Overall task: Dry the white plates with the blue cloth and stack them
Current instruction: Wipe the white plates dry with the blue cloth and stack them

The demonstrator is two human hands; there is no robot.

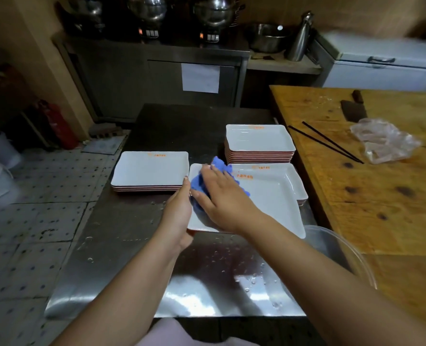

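Left hand (178, 216) gripped the near-left edge of a white plate (269, 203) at frame centre; right hand (222, 196), fingers flat, pressed the blue cloth (218, 166) onto it. Plate was above a wet steel counter (137, 258), plate stacks (259, 142) behind; wooden table (381, 196) at right, tiled floor (32, 233) at left.

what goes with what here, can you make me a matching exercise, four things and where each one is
Things:
1. cloth
2. cleaver
3. chopsticks
4. held plate

Places:
A. on the wooden table, between the plates and the plastic wrap
B. under the right hand, on the held plate
C. far side of the wooden table, beyond the plastic wrap
D. gripped at its edge by the left hand, over the steel table

Pairs: 1-B, 2-C, 3-A, 4-D
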